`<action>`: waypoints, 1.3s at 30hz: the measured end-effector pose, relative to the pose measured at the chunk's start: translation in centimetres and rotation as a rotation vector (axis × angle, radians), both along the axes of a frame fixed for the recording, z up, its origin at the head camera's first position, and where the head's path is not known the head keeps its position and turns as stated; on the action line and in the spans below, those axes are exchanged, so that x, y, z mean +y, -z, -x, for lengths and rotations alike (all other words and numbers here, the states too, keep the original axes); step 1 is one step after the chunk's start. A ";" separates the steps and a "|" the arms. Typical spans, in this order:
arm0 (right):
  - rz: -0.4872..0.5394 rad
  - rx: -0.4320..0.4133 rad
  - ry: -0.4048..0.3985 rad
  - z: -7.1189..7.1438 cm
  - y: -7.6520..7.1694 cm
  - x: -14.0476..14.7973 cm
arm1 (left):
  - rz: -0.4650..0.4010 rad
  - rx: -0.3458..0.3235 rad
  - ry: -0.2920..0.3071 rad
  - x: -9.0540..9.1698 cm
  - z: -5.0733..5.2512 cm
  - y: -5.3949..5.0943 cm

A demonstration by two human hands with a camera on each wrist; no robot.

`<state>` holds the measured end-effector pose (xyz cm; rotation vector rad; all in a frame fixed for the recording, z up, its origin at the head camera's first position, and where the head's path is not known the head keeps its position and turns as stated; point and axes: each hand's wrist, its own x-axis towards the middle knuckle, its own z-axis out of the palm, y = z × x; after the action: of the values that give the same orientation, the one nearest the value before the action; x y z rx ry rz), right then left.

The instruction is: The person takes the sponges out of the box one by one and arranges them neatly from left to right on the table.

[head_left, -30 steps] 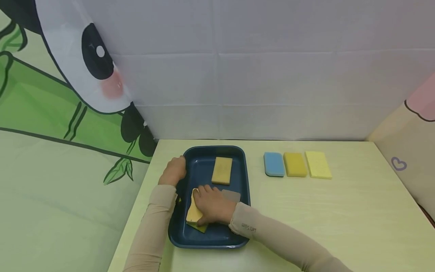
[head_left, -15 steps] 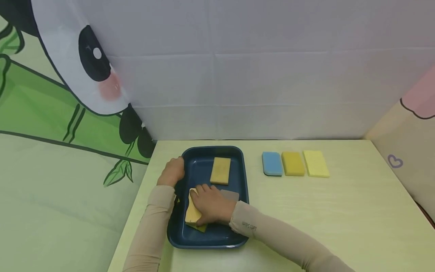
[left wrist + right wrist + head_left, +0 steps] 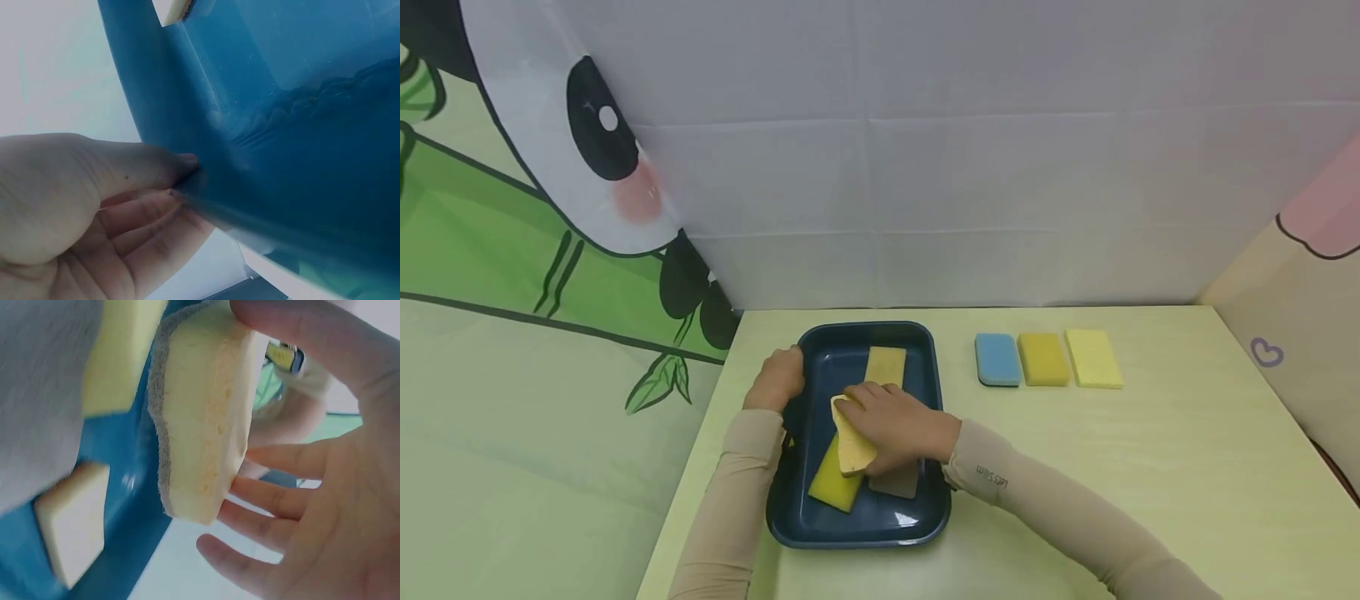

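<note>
My left hand (image 3: 778,379) grips the left rim of a dark blue tray (image 3: 857,536); in the left wrist view the thumb (image 3: 150,164) is inside the wall, with the other fingers outside. My right hand (image 3: 898,423) holds a pale yellow sponge (image 3: 854,446) over the tray. The right wrist view shows this sponge (image 3: 203,419) tilted, with a rough grey layer on one face, between thumb and fingers. Below it in the tray lie a yellow sponge (image 3: 835,483) and a flat grey piece (image 3: 897,482), partly hidden by the hand. Another yellow sponge (image 3: 886,363) lies at the tray's far end.
Right of the tray, a blue sponge (image 3: 997,359), a darker yellow sponge (image 3: 1043,359) and a pale yellow flat sponge (image 3: 1093,358) lie in a row on the light table (image 3: 1112,483). A white printed cloth (image 3: 970,183) hangs behind the table.
My right hand has moved away and to the right with the pale yellow sponge, uncovering more of the yellow sponge beneath. My left hand stays on the tray's rim.
</note>
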<state>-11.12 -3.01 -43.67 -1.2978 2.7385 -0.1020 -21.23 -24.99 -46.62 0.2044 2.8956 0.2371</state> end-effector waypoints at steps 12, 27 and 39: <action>0.075 -0.091 0.006 1.7 -1.0 5.8 | -0.018 0.009 0.002 -0.2 -0.2 -0.1; 0.095 -0.187 0.096 3.4 -1.4 14.4 | -0.008 -0.014 -0.004 0.2 0.0 -0.2; 0.110 -0.234 0.201 3.6 -0.8 21.1 | -0.009 -0.030 -0.019 0.5 -0.1 -0.4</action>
<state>-14.70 18.14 -42.91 -0.9593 2.6817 -0.3997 -21.08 -24.52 -46.26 0.1730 2.8685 0.2548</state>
